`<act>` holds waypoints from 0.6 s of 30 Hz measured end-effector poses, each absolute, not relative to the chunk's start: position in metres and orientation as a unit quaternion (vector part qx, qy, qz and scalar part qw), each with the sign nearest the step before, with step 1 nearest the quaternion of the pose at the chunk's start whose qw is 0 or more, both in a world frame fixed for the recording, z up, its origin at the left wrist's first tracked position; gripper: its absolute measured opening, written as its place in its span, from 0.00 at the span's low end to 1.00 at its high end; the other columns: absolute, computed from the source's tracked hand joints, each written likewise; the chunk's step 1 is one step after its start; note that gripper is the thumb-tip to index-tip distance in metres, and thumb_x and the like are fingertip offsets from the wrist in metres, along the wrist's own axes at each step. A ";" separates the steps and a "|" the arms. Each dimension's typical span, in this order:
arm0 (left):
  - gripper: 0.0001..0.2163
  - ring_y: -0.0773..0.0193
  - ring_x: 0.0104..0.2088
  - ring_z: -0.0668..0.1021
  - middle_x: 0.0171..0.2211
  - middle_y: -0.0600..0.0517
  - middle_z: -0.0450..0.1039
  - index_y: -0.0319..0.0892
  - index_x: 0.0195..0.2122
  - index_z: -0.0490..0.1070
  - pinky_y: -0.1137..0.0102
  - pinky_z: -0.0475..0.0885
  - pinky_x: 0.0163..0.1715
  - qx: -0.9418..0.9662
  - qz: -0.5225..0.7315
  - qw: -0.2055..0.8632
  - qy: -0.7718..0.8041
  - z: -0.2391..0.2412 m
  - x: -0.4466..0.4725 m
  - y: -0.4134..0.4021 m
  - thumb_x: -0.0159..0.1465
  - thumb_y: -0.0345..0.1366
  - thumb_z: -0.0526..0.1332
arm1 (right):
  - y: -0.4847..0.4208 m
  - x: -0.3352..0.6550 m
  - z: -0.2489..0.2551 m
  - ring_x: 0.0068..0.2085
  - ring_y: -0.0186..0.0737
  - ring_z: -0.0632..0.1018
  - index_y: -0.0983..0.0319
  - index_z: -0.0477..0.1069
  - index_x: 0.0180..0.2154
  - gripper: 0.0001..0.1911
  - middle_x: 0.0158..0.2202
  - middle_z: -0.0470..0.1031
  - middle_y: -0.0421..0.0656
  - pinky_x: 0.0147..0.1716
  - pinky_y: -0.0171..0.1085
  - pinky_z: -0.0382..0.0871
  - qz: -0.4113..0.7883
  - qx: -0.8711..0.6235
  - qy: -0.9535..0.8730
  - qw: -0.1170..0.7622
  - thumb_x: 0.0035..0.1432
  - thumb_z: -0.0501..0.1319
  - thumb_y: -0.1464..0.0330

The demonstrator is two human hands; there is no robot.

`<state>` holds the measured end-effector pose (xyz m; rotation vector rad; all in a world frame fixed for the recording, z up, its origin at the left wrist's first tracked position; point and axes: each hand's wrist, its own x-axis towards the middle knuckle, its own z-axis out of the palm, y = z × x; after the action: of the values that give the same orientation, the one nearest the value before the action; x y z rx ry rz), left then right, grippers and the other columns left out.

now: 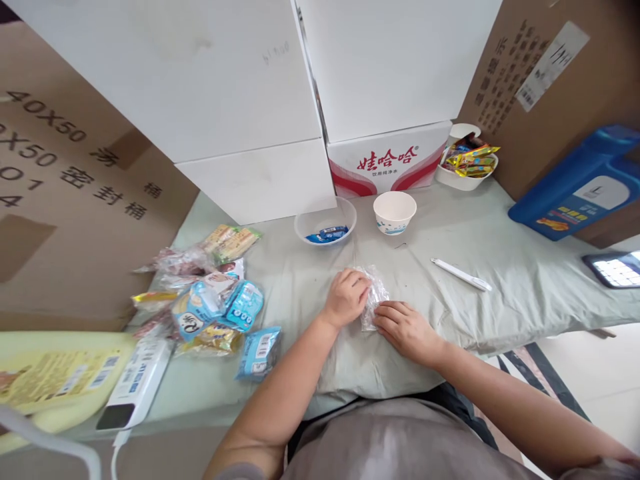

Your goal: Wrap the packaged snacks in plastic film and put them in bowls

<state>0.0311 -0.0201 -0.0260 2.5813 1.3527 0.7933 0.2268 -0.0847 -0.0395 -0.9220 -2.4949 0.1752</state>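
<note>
A crumpled clear plastic bag [374, 293] lies on the pale green cloth [450, 300] in front of me. My left hand [346, 297] is curled over the bag's left side, fingers closed on it. My right hand [406, 329] presses the bag's lower right edge with its fingers together. What is inside the bag is hidden.
A snack-packet pile [215, 307] lies at left. Behind stand a clear bowl with blue packets [325, 223], an empty paper bowl [395, 211], a bowl of yellow packets [467, 165]. White pen [461, 274], phone [615, 269], blue jug [580, 183], white boxes [260, 100] surround.
</note>
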 end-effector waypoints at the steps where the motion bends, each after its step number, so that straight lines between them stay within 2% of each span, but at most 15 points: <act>1: 0.08 0.57 0.43 0.72 0.38 0.48 0.75 0.43 0.37 0.76 0.61 0.69 0.46 0.865 0.262 0.096 0.417 -0.027 0.030 -0.021 0.62 0.28 0.58 | -0.084 0.227 -0.038 0.52 0.47 0.72 0.62 0.71 0.44 0.09 0.47 0.76 0.48 0.50 0.47 0.67 0.061 -0.328 -0.911 0.244 0.65 0.54 0.72; 4: 0.12 0.60 0.43 0.74 0.38 0.51 0.77 0.43 0.32 0.76 0.63 0.71 0.47 0.864 0.278 0.193 0.373 -0.030 0.025 -0.018 0.56 0.21 0.57 | -0.082 0.227 -0.029 0.47 0.44 0.74 0.63 0.70 0.40 0.09 0.41 0.77 0.47 0.49 0.46 0.66 0.085 -0.304 -0.913 0.257 0.65 0.52 0.75; 9: 0.16 0.61 0.47 0.76 0.39 0.52 0.79 0.43 0.24 0.73 0.63 0.72 0.49 0.862 0.279 0.273 0.323 -0.035 0.013 -0.012 0.50 0.16 0.51 | -0.060 0.226 -0.011 0.34 0.38 0.76 0.62 0.68 0.42 0.12 0.36 0.76 0.45 0.34 0.36 0.67 0.134 -0.363 -0.897 0.216 0.69 0.47 0.71; 15: 0.15 0.64 0.41 0.78 0.41 0.50 0.77 0.43 0.26 0.70 0.67 0.74 0.44 0.804 0.303 0.292 0.420 -0.033 0.012 -0.014 0.50 0.17 0.50 | -0.013 0.202 -0.012 0.34 0.41 0.78 0.62 0.68 0.45 0.15 0.39 0.77 0.48 0.31 0.36 0.63 0.114 -0.572 -0.810 0.058 0.70 0.45 0.67; 18: 0.15 0.64 0.42 0.77 0.41 0.48 0.73 0.43 0.32 0.69 0.67 0.74 0.43 0.776 0.346 0.259 0.459 -0.030 0.013 -0.016 0.52 0.18 0.50 | -0.003 0.191 -0.016 0.35 0.43 0.78 0.63 0.68 0.45 0.15 0.39 0.77 0.51 0.31 0.37 0.62 0.106 -0.596 -0.795 0.030 0.69 0.46 0.66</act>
<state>0.0125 -0.0157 -0.0302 2.1045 1.2440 0.9378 0.1915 -0.0025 -0.0155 -1.8369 -2.4521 0.3259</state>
